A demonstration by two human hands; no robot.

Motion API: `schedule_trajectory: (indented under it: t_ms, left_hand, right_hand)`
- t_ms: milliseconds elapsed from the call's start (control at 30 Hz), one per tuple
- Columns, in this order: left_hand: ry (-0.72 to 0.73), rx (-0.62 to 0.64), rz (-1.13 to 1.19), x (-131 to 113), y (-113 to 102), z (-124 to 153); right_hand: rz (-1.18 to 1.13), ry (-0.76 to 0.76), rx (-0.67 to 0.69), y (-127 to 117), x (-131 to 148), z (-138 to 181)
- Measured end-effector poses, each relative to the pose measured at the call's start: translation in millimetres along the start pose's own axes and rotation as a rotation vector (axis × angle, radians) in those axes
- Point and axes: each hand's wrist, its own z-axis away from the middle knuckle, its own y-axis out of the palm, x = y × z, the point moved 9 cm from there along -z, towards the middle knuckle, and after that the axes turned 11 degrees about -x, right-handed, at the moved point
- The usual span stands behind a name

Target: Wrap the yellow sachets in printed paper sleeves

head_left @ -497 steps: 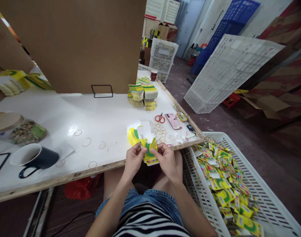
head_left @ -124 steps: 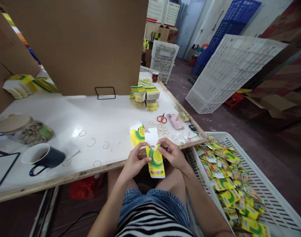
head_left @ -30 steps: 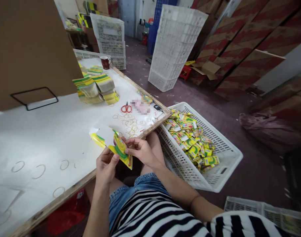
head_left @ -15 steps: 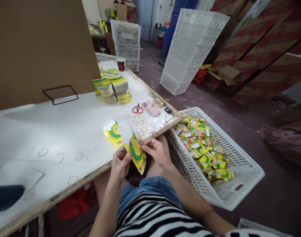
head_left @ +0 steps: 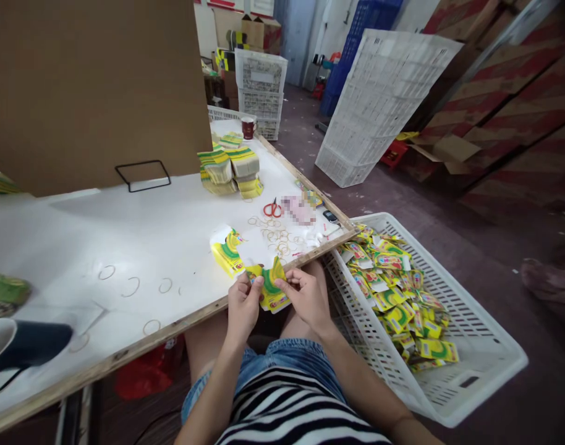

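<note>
Both my hands hold one yellow and green packet [head_left: 269, 288] just past the near edge of the white table [head_left: 125, 235], above my lap. My left hand [head_left: 242, 304] pinches the packet's left side. My right hand [head_left: 305, 295] pinches its right side, and the packet is bent between them. A second yellow and green packet with a white flap [head_left: 227, 248] lies flat on the table just beyond my hands. Loose rubber bands [head_left: 276, 235] are scattered on the table beside it.
A white crate [head_left: 449, 364] with several yellow packets [head_left: 394, 290] stands on the floor to my right. Bundled packet stacks [head_left: 229, 168], red scissors [head_left: 272, 209], a phone [head_left: 297, 210] and a dark mug [head_left: 18, 346] are on the table. A cardboard sheet [head_left: 92, 86] stands behind.
My view has swung back left toward the table. The packet, held long and open before, is now folded smaller between my hands.
</note>
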Motion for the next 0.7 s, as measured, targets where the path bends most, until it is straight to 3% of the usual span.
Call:
schedule_trajectory:
  t_ms: [100, 167, 367, 500, 600, 700]
  left_hand:
    - [0.011, 0.006, 0.049, -5, 2, 1]
    - [-0.001, 0.081, 0.097, -6, 8, 3]
    - [0.003, 0.391, 0.120, -16, 25, 13]
    - [-0.077, 0.506, 0.122, -16, 29, 20]
    - [-0.125, 0.548, 0.148, -13, 35, 26]
    - [-0.128, 0.546, 0.162, -11, 40, 28]
  right_hand:
    - [0.104, -0.072, -0.079, -7, 1, -1]
    - [0.094, -0.108, -0.071, -9, 2, -2]
    - [-0.121, -0.130, 0.207, -6, 18, -5]
    - [-0.086, -0.113, 0.332, -9, 26, -8]
    - [0.037, -0.185, 0.335, -15, 32, -11]
    - [0.116, -0.242, 0.247, -22, 32, -14]
